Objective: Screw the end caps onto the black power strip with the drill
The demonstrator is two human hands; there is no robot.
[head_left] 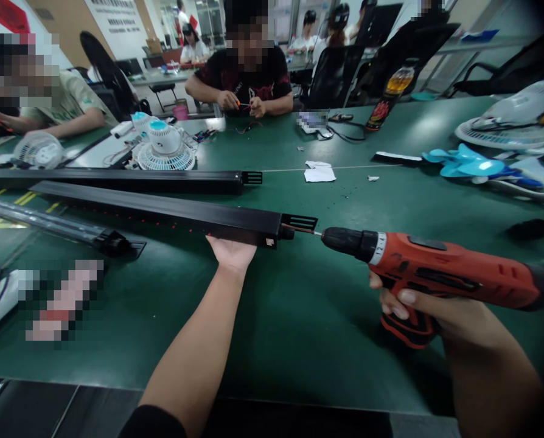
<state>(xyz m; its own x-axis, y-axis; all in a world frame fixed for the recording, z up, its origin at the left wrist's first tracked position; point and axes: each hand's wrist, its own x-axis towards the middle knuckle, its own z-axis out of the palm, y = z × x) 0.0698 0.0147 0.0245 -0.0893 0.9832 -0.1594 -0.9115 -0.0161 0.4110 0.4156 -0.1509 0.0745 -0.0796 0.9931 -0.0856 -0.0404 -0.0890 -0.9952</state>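
Note:
My left hand (233,250) is under the near end of a long black housing (176,207), its fingers hidden beneath and behind it. That end carries a slotted bracket (303,221) and a small dark round piece. In my right hand (420,307) is a red cordless drill (449,267), gripped by its handle. The drill's long thin bit (305,230) points left and reaches the housing's end; whether the tip sits in a screw cannot be made out. Behind lies a second long black housing (162,180) with a similar slotted end.
A clear strip with a black end piece (44,220) lies at left. Fan parts (165,143) stand further back. White paper (320,171), a bottle (390,94), blue fan blades (470,163) and a brush (397,159) lie across the green table (299,340). A co-worker (249,79) sits opposite.

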